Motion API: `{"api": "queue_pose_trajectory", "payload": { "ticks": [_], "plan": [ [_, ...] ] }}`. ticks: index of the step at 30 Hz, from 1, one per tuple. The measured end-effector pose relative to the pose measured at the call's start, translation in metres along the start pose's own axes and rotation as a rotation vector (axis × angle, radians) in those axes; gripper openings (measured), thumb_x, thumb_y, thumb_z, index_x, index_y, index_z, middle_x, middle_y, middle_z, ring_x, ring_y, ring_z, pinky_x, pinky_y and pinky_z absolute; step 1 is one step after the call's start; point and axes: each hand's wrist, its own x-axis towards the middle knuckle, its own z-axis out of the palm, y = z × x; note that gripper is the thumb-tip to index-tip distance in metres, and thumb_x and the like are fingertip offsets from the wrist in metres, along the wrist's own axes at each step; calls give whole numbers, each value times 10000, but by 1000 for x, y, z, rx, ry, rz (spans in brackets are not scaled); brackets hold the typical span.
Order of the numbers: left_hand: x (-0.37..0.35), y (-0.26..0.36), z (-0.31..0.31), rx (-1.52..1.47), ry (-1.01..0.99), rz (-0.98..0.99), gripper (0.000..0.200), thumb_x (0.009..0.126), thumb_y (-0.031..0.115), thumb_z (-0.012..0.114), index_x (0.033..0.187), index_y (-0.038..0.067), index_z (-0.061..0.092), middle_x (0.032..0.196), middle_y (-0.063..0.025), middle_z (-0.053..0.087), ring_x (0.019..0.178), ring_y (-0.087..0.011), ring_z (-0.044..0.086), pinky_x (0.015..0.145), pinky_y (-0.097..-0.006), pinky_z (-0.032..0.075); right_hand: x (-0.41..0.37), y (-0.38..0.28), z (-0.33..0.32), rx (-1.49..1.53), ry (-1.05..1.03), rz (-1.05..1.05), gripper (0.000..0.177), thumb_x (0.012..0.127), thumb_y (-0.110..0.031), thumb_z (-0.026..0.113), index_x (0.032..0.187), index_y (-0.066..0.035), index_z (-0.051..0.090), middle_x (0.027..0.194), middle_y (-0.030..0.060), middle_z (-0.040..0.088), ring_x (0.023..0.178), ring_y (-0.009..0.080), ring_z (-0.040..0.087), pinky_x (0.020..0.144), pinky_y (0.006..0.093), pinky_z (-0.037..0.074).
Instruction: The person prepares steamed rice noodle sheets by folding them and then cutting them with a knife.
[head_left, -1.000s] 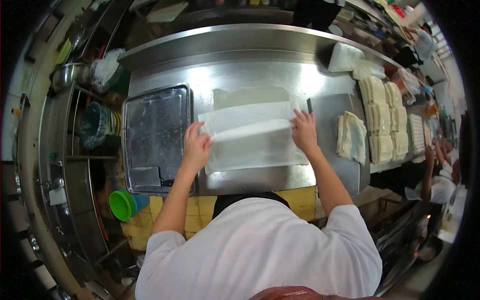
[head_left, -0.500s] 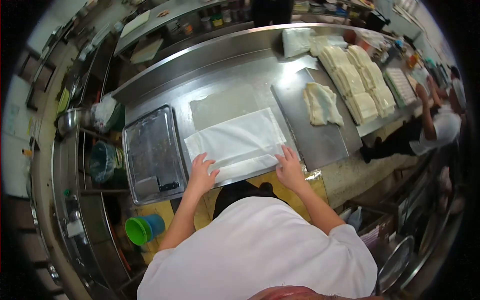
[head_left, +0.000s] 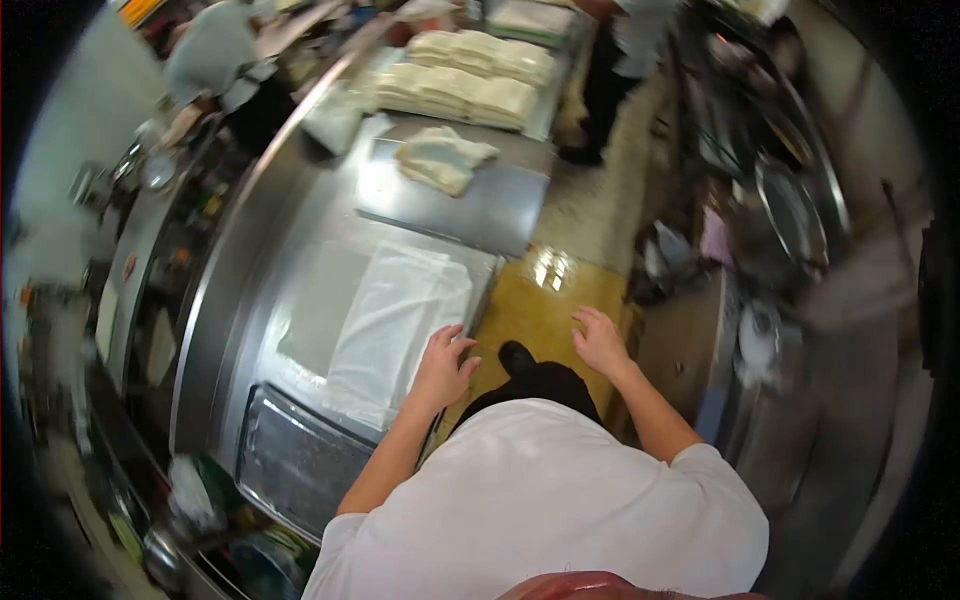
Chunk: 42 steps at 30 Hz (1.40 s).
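Note:
My left hand [head_left: 445,370] hovers by the near edge of the white sheet [head_left: 400,325], its fingers apart and holding nothing. The sheet lies flat on the steel table [head_left: 300,255], partly over a greyish damp-looking patch [head_left: 325,305]. Over the yellow floor, away from the table, my right hand [head_left: 600,342] hangs in the air with spread fingers and nothing in it. A dark metal tray [head_left: 300,455] rests at the lower left end of the table. Beyond the sheet, a crumpled cream cloth [head_left: 443,160] lies on a steel board [head_left: 455,200].
Folded cream stacks [head_left: 455,92] fill the table's far end. One person [head_left: 215,60] is at the upper left; another person's dark legs [head_left: 605,90] show at the top. Shelving with a round metal lid [head_left: 790,215] stands to the right. Yellow floor [head_left: 530,290] borders the table.
The view has turned to the right, so the table now runs up the left side. Both hands have left the sheet's near edge; my right hand is now off over the floor.

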Motion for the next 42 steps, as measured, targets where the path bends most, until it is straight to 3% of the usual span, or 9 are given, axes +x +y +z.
{"api": "queue_pose_trajectory", "payload": {
  "ticks": [7, 11, 18, 23, 27, 30, 36, 38, 42],
  "plan": [
    [-29, 17, 54, -30, -396, 254, 295, 853, 155, 737, 1102, 6, 686, 1364, -224, 552, 1298, -401, 472, 1100, -461, 399, -194, 5, -7, -47, 112, 442, 338, 855, -143, 622, 1142, 25, 684, 1264, 245, 629, 1184, 398, 593, 1037, 430, 469],
    [-41, 54, 88, -23, -584, 397, 318, 841, 157, 740, 1122, 16, 691, 1358, -211, 567, 1298, -385, 478, 1099, -449, 406, -281, 4, 6, -25, 181, 574, 350, 854, -156, 604, 1141, 27, 686, 1238, 234, 644, 1159, 390, 607, 1021, 438, 477],
    [-66, 105, 135, 44, -774, 588, 301, 862, 147, 734, 1134, 29, 685, 1327, -202, 594, 1251, -389, 523, 1061, -449, 435, -388, 5, 2, 79, 332, 784, 341, 863, -176, 635, 1141, 14, 684, 1224, 216, 652, 1158, 381, 602, 1014, 438, 477],
    [-102, 150, 180, 101, -882, 702, 291, 842, 127, 735, 1101, 4, 685, 1268, -224, 620, 1196, -410, 552, 1019, -469, 458, -511, 30, -10, 127, 482, 948, 348, 870, -183, 631, 1167, -7, 679, 1242, 214, 645, 1181, 375, 592, 1029, 443, 465],
    [-148, 204, 227, 145, -934, 812, 299, 858, 137, 740, 1130, 24, 685, 1309, -198, 616, 1219, -397, 553, 1026, -457, 459, -641, 48, -28, -101, 804, 1238, 312, 853, -191, 637, 1097, -7, 704, 1146, 220, 677, 1094, 382, 634, 969, 463, 504],
    [-196, 244, 265, 147, -966, 896, 294, 859, 134, 740, 1128, 28, 688, 1288, -200, 629, 1208, -398, 562, 1021, -460, 463, -737, 57, -43, -97, 898, 1471, 309, 851, -198, 643, 1090, -13, 709, 1137, 238, 673, 1092, 391, 632, 970, 468, 501],
    [-295, 324, 328, 101, -1071, 1016, 266, 841, 132, 744, 1077, 25, 685, 1232, -219, 639, 1195, -404, 553, 1003, -472, 470, -903, 90, -22, -6, 853, 1766, 279, 834, -122, 596, 1056, -10, 721, 1041, 237, 700, 978, 442, 663, 872, 480, 549],
    [-319, 348, 350, 111, -1149, 1117, 263, 862, 143, 739, 1095, 35, 685, 1244, -198, 642, 1186, -390, 572, 1020, -449, 465, -947, 122, 26, -53, 859, 1745, 152, 774, -100, 614, 850, -26, 723, 925, 221, 706, 919, 421, 673, 838, 489, 545],
    [-366, 409, 381, 45, -1241, 1253, 262, 876, 162, 731, 1099, 34, 685, 1237, -197, 642, 1183, -382, 577, 1027, -440, 464, -960, 111, 29, 105, 643, 1785, 213, 862, -150, 583, 926, -2, 722, 1037, 259, 699, 993, 445, 670, 867, 486, 550]
  ]
}}
